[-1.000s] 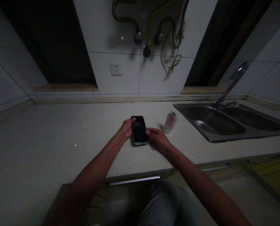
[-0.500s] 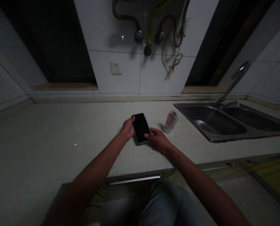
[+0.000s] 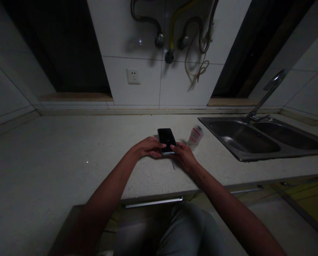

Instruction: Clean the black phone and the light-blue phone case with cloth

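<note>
Closest to us, our grey trousers (image 3: 191, 227) show below the front edge of the bench (image 3: 54, 160), and a metal drawer handle (image 3: 153, 202) runs just under that edge. Our bare forearms reach forward over the bench from either side.

Our two hands meet around a black phone (image 3: 166, 138), which is near the middle of the bench, between its front and back edges. Our left hand (image 3: 148, 148) is curled, with the fingers lying across the phone's lower left edge. Our right hand (image 3: 184, 157) is curved as well, its fingertips (image 3: 173, 147) pressed against the lower right edge. Both hands are closed on the phone, gripping it from its two sides. It lies screen up and dark, its long sides pointing away from us. We cannot tell whether it rests on the bench or is slightly lifted. Just below it, beside our right hand, a thin dark sliver (image 3: 172, 164) lies on the bench, too small to identify.

Just right of the phone, a small white bottle (image 3: 195, 137) with red marking stands tilted. Farther right, a double steel sink (image 3: 241, 139) is set into the bench, with a tall faucet (image 3: 268, 94) behind it. On the tiled wall (image 3: 132, 42) beyond the back edge, a white power socket (image 3: 133, 76) sits below several hanging hoses (image 3: 193, 35).
</note>
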Motion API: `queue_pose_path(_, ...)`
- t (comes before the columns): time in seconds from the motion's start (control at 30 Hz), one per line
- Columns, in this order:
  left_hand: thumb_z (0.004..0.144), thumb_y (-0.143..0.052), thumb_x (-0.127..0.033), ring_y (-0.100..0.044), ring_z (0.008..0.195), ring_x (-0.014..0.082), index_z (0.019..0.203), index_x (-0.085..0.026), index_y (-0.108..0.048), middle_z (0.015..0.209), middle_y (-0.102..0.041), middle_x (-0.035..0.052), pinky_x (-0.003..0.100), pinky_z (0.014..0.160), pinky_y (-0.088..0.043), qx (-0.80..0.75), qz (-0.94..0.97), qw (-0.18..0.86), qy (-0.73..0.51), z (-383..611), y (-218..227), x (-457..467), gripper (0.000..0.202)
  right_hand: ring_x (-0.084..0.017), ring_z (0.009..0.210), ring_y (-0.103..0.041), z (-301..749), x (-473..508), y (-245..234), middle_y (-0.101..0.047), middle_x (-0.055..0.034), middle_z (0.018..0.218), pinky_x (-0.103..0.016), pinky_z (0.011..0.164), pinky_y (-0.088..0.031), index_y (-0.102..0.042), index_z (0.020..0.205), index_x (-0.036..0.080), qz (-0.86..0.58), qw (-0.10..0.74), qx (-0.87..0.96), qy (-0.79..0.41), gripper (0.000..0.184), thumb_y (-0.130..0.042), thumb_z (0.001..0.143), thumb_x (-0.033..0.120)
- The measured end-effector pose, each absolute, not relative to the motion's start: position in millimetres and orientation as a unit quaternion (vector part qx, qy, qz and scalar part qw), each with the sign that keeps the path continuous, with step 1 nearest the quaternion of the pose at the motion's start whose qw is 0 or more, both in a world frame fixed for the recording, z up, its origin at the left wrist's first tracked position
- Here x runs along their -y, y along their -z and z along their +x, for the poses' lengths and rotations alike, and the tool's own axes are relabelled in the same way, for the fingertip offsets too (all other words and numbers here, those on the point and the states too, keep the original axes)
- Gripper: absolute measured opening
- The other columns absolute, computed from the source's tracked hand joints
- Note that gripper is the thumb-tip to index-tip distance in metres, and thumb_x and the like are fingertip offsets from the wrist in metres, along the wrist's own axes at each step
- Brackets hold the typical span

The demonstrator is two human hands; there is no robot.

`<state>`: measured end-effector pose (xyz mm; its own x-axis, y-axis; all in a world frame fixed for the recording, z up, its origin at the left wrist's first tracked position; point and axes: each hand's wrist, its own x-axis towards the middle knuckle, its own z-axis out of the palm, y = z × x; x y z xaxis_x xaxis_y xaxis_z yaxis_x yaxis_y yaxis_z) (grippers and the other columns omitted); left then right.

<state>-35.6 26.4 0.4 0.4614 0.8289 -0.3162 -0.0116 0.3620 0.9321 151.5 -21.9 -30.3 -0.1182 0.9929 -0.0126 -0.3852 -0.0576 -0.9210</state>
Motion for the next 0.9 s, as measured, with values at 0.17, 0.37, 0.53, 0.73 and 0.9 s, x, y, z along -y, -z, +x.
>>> queue_pose_path(0.17, 0.064, -0.081, -0.015, -0.062, 0.059, 0.0158, 0.071, -0.008, -0.067, 0.071, -0.067, 0.0124, 0.029, 0.059, -0.053, -0.424, 0.501, 0.704, -0.273, -37.9, -4.7, -26.0, 0.017, -0.019, 0.074, -0.066, 149.3, 21.9, 32.3, -0.071, -0.0068, 0.082, -0.032, 0.072, -0.053, -0.067, 0.089, 0.012, -0.378, 0.55, 0.412, -0.62, 0.046, -0.089, 0.055, 0.035)
queue_pose_path(0.37, 0.067, -0.082, -0.023, -0.062, 0.054, 0.016, 0.076, -0.009, -0.066, 0.07, -0.067, 0.0124, 0.027, 0.053, -0.051, -0.438, 0.504, 0.702, -0.246, -41.8, -6.9, -28.1, 0.024, -0.019, 0.075, -0.067, 150.6, 20.5, 33.3, -0.072, -0.0079, 0.085, -0.033, 0.073, -0.053, -0.067, 0.091, 0.012, -0.371, 0.539, 0.437, -0.617, 0.045, -0.087, 0.059, 0.037)
queue_pose_path(0.53, 0.075, -0.075, -0.048, -0.064, 0.061, 0.0207, 0.091, -0.01, -0.064, 0.08, -0.068, 0.0152, 0.035, 0.058, -0.054, -0.449, 0.459, 0.682, -0.35, -39.1, -3.9, -32.9, 0.042, -0.018, 0.074, -0.067, 149.6, 23.1, 32.9, -0.072, -0.0072, 0.086, -0.033, 0.072, -0.054, -0.069, 0.095, 0.013, -0.366, 0.516, 0.45, -0.63, 0.047, -0.087, 0.059, 0.036)
queue_pose_path(0.73, 0.066, -0.082, -0.043, -0.064, 0.072, 0.0204, 0.098, -0.014, -0.059, 0.078, -0.067, 0.0081, 0.03, 0.063, -0.052, -0.52, 0.456, 0.564, -0.451, -30.7, 6.4, -32.7, 0.049, -0.015, 0.07, -0.066, 142.2, 32.7, 29.3, -0.071, -0.006, 0.084, -0.03, 0.068, -0.055, -0.068, 0.103, 0.011, -0.345, 0.465, 0.504, -0.641, 0.052, -0.086, 0.061, 0.034)
queue_pose_path(0.9, 0.068, -0.08, -0.034, -0.061, 0.076, 0.0177, 0.096, -0.016, -0.055, 0.09, -0.066, 0.0075, 0.028, 0.066, -0.048, -0.555, 0.493, 0.488, -0.459, -27.9, 13.0, -35.4, 0.041, -0.012, 0.058, -0.062, 142.8, 31.4, 30.0, -0.068, -0.0045, 0.076, -0.024, 0.05, -0.053, -0.067, 0.098, 0.01, -0.366, 0.458, 0.524, -0.618, 0.048, -0.08, 0.067, 0.045)
